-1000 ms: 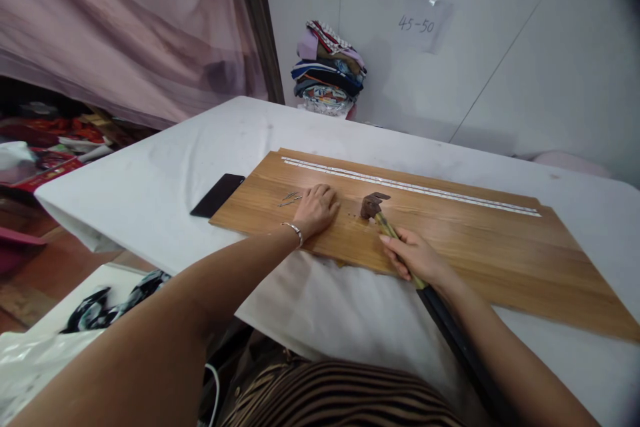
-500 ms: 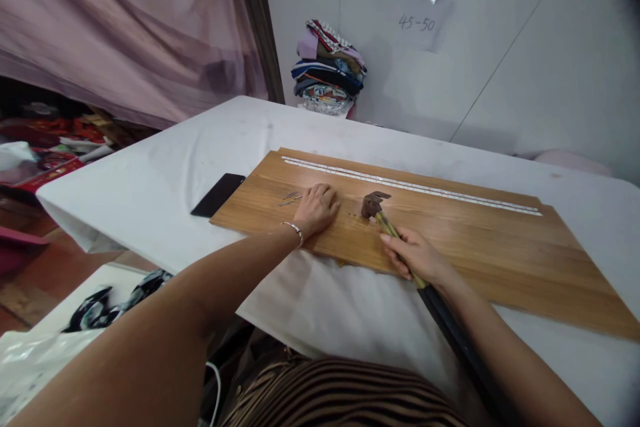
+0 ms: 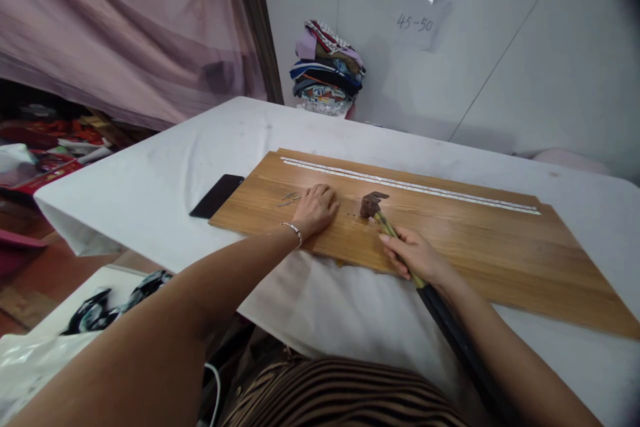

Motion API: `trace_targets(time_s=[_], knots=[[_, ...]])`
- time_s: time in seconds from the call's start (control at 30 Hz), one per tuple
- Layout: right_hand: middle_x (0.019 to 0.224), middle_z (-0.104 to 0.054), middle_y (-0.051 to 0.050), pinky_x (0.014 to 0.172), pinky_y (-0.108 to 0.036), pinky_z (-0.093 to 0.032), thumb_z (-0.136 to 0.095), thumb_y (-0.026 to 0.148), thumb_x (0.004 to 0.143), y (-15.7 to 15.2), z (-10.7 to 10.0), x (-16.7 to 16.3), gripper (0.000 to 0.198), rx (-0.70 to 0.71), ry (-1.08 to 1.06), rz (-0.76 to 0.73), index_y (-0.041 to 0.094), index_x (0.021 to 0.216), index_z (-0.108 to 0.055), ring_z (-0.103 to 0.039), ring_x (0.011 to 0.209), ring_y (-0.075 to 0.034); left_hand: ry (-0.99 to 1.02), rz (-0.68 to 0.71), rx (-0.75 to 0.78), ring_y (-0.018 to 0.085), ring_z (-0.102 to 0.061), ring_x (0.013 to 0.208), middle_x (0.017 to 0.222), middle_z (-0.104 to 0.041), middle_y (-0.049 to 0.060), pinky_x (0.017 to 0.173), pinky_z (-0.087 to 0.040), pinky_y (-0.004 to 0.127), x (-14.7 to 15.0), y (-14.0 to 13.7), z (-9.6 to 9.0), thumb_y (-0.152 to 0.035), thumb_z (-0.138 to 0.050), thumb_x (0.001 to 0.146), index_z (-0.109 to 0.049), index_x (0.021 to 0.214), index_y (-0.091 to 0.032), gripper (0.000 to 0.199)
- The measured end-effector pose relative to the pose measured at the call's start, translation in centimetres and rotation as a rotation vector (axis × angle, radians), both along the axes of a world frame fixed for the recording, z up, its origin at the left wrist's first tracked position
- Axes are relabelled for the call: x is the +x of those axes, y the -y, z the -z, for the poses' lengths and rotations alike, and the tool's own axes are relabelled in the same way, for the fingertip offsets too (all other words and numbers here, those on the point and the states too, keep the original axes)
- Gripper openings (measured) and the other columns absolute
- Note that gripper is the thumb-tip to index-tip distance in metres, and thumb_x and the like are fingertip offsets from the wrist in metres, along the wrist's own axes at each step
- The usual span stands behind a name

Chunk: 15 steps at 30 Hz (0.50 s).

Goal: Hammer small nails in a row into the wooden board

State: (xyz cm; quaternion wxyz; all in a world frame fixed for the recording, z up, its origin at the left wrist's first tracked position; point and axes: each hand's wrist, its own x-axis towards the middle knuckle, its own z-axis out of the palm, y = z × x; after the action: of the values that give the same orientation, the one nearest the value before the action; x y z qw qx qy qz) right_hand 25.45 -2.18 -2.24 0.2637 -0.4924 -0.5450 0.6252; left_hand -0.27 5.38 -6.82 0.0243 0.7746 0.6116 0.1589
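Note:
My right hand is wrapped around the handle of a claw hammer. The hammer's rusty head rests on or just over a brown wooden board, and its dark grip runs back under my forearm. Palm down on the board lies my left hand, fingers loosely laid out and a bracelet at the wrist. Beside its fingers, on the left, are several loose nails. Between the hammer head and my left hand a few small dark spots show in the wood; I cannot tell whether they are nail heads or holes.
Two pale measuring strips run along the board's far side. A black phone-like slab lies by the board's left end on the white-covered table. Folded clothes are stacked behind, against the wall. A pink curtain hangs at left.

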Motion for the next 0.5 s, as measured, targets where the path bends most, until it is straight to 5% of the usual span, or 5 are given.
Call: trace_targets(time_s=[0.5], knots=[[0.053,-0.046,0.01,0.033,-0.02,-0.028,-0.071,0.065,0.078,0.07,0.17,0.06,0.049,0.011,-0.004,0.003,0.025,0.073,-0.043,-0.038,0.034,-0.006,-0.001,0.0,-0.011,0.028,-0.054,0.132,0.136,-0.064,0.012,0.115,-0.039,0.045,0.0,-0.01,-0.05,-0.035,-0.051,0.102,-0.068,0.115,-0.022,0.025]])
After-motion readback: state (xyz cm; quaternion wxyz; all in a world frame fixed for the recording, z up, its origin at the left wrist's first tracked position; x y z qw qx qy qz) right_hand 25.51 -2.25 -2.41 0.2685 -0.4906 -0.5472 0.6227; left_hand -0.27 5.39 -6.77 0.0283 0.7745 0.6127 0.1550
